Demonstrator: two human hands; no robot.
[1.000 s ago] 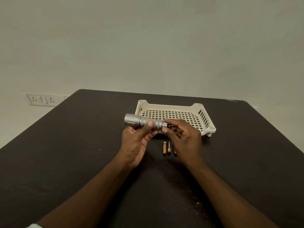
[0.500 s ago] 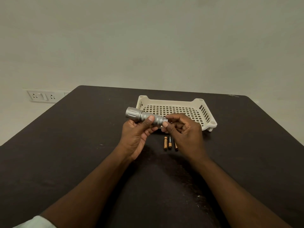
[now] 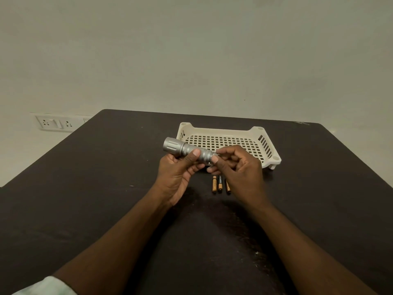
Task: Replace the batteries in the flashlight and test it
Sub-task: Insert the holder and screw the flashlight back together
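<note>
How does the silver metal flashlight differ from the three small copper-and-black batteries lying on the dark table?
The silver metal flashlight is held above the table by the left hand, with the right hand pinching its tail end; the copper-and-black batteries lie loose on the dark table. The flashlight is far thicker and longer than any battery. It points sideways; the batteries point away from the person. Both are cylindrical.

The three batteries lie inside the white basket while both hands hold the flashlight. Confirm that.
Not quite. In the head view the three batteries lie on the dark table, in front of the white basket, not in it. The rest holds: the left hand and right hand are both on the flashlight.
</note>
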